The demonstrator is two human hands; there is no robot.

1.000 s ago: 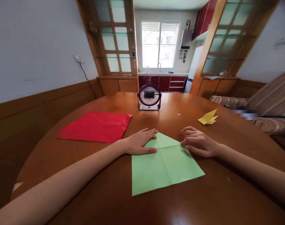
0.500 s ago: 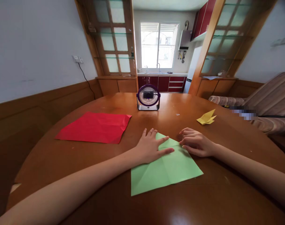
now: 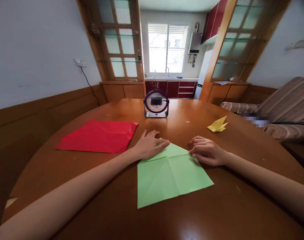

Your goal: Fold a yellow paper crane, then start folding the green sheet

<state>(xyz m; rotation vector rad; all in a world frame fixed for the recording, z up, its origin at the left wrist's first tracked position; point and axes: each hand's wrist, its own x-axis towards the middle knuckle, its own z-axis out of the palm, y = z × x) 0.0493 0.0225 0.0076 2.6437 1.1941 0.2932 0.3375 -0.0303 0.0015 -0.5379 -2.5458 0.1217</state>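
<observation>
A creased sheet of green paper (image 3: 175, 176) lies on the wooden table in front of me, its far side folded over along a sloping edge. My left hand (image 3: 150, 145) rests on the far left part of the sheet, fingers outstretched and apart, covering some of the fold. At the sheet's right corner, my right hand (image 3: 204, 151) is curled, with thumb and fingertips pinching the paper's edge. Its other fingers are bent inward, and the exact grip is partly hidden.
Red paper (image 3: 99, 136) lies to the left on the table (image 3: 91, 206). Toward the back stands a small purple fan (image 3: 156, 101). A folded yellow paper piece (image 3: 217, 125) sits at the right, and a striped sofa (image 3: 287, 103) is beyond the table's right edge.
My left hand has slid left and away from me over the green paper, uncovering the fold line and middle crease. My right hand has stayed at the corner.
</observation>
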